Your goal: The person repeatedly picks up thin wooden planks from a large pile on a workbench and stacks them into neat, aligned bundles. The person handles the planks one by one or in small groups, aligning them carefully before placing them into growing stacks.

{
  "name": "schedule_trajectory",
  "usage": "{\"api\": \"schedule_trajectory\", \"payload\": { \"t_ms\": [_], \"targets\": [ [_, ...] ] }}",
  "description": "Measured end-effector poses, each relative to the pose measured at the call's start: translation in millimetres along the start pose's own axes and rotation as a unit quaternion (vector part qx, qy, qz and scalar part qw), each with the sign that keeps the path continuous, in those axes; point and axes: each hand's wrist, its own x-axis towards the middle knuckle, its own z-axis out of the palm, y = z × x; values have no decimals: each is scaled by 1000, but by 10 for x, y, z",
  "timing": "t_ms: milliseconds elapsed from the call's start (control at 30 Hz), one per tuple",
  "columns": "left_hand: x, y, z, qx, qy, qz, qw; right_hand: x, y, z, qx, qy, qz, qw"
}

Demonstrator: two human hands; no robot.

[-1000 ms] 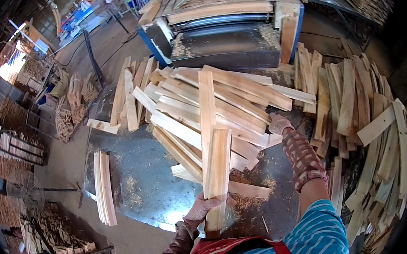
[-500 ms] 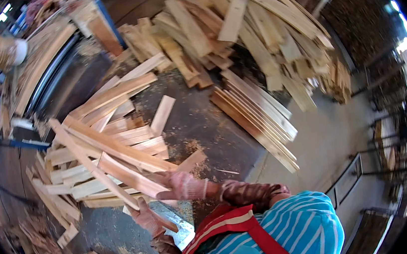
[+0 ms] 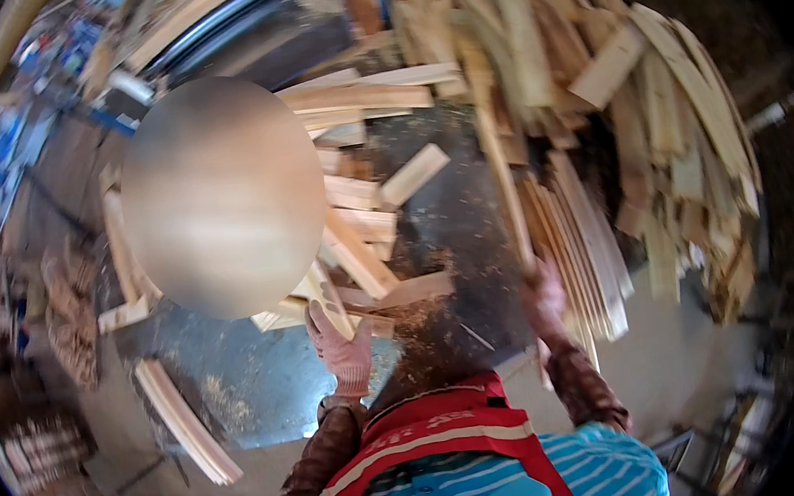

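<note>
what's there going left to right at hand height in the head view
Curved strip stack, left hand, thin wood sliver, right hand, row of stacked boards, loose boards at far right.

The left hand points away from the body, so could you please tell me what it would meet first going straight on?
The left hand would probably meet the pale boards just ahead first, though depth is unclear and the view beyond is blurred.
</note>
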Motion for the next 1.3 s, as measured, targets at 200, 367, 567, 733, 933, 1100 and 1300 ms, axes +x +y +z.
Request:
{"api": "schedule_trajectory", "payload": {
  "t_ms": [200, 367, 567, 733, 933, 1100, 1300],
  "targets": [
    [137, -513, 517, 55, 20, -180, 982, -343, 900, -126, -336, -66, 5, 940],
    [176, -623, 502, 74, -16, -234, 969, 203, -4, 314, -66, 7, -31, 997],
    [526, -477, -14, 90, -165, -247, 951, 658, -2567, 925, 5, -371, -123, 921],
    [455, -649, -278, -152, -223, -203, 941, 724, -2358, 1147, 116, -341, -130, 924],
    [118, -1144, -255, -426, -131, -326, 834, -27, -1830, 709, 301, -292, -135, 898],
    [677, -1521, -931, -390, 51, -247, 886, -406, -1628, 446, 196, -245, -164, 935],
    [2428, -1980, -2567, -44, 330, -97, 938, -317, -1966, 456, 184, -240, -245, 921]
  ]
}}
